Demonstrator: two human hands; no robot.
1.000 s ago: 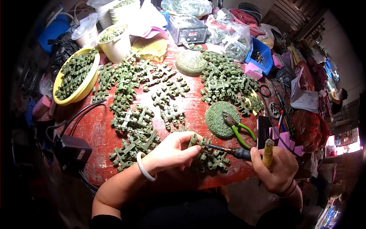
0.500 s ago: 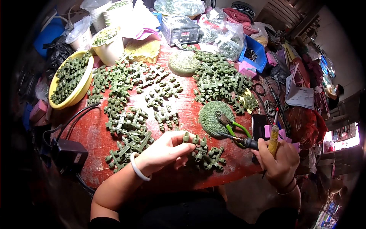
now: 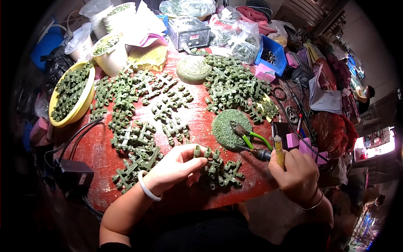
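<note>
My left hand (image 3: 178, 168), wearing a pale bangle, pinches a green strip of small moulded pieces (image 3: 213, 161) above the red tabletop (image 3: 100, 155). My right hand (image 3: 296, 174) is closed around a yellow-wrapped pen-like tool (image 3: 278, 149), held upright. A black-handled iron (image 3: 262, 154) lies beside that hand's fingers; whether they still touch it I cannot tell. Just beyond are green-handled cutters (image 3: 259, 137) on a round, textured green pad (image 3: 222, 132). More moulded strips lie in piles (image 3: 136, 136) left of my hands and in another pile (image 3: 233, 84) behind the pad.
A yellow basin (image 3: 58, 119) of strips, white buckets (image 3: 113, 59), a sponge (image 3: 147, 59), a control box (image 3: 189, 35) and a blue bin (image 3: 279, 63) crowd the back. A black power adapter (image 3: 73, 176) with cables is at left, pink blocks (image 3: 306, 147) at right. A person (image 3: 365, 98) is far right.
My right hand has moved away from the strip in my left hand, drawing the iron's tip off it and raising the yellow tool upright. The view has shifted, so the table's contents appear farther left.
</note>
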